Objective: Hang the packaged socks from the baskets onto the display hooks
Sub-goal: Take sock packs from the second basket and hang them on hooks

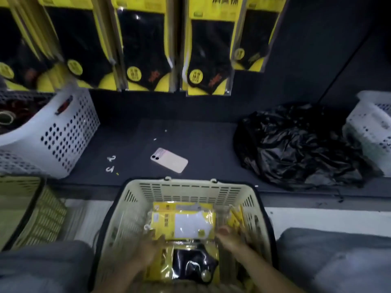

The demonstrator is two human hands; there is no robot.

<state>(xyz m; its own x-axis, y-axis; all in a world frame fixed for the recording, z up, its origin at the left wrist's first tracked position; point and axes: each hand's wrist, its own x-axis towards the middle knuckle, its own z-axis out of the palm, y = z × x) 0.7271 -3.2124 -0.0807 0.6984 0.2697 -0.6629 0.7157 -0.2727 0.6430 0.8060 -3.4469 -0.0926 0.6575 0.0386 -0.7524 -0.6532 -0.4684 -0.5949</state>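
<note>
Both arms are reaching down into the cream basket [186,188], with the left hand [149,245] and right hand [229,235] sitting at either edge of the white-sock pack [188,225] lying on the pile. Too blurry, honestly can't tell if the fingers are gripping it or just touching.

Looked dim throughout, with a dark grey wall panel [317,49] rising at the far right. Held, on a dark low shelf [211,132] running left to right below it, a pale phone [169,160] near the middle and a crumpled black plastic bag [296,144] to the right. Showed a pale strip of floor [317,216] nearer.
</note>
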